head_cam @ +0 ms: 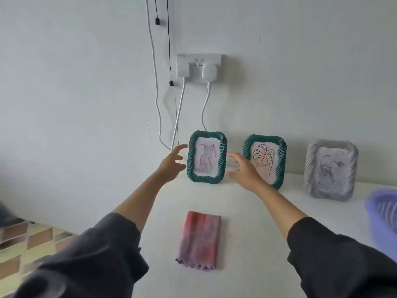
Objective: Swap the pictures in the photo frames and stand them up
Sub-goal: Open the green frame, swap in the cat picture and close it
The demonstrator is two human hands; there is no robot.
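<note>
Three photo frames stand upright against the white wall. The left green frame [206, 157] holds a grey sketch with red strokes. Beside it, a second green frame [265, 160] shows a leaf line drawing. A grey frame [330, 169] stands at the right with a faint drawing. My left hand [173, 161] hovers just left of the left green frame, fingers spread, holding nothing. On the frame's other side is my right hand [243, 168], also spread and empty, partly covering the second green frame's lower left corner. Neither hand clearly touches a frame.
A folded pink-purple cloth [199, 238] lies on the white tabletop [247, 211] in front of me. A purple basket [384, 211] sits at the right edge. A wall socket [198, 68] with two plugs and hanging cables is above the frames. Patterned floor shows at lower left.
</note>
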